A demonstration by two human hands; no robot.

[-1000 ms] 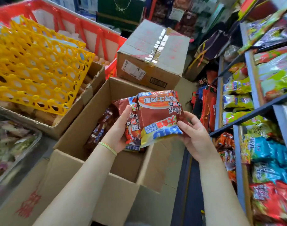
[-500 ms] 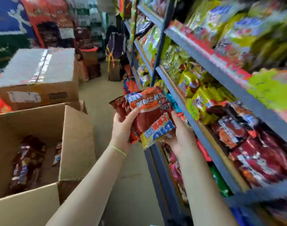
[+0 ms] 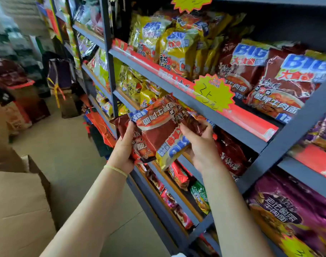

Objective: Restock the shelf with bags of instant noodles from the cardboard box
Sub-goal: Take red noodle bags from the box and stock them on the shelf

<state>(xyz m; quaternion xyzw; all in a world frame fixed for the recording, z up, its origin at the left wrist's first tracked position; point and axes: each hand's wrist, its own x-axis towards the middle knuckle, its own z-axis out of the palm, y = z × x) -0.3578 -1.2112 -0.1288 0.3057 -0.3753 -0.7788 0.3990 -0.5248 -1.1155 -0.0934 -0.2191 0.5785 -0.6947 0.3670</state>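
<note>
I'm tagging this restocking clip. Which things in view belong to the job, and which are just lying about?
Job:
left hand and right hand holding red-brown instant noodle bags
grey metal shelf
brown cardboard box

Lying about:
purple noodle bags
yellow starburst price tag

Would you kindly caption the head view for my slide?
Both hands, left and right, hold red noodle bags before the stocked shelf.

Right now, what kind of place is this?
Most likely a small grocery shop, in a restocking aisle. Metal shelves are packed with noodle bags, a yellow starburst price tag hangs on the shelf edge, and a cardboard box sits on the floor.
</note>
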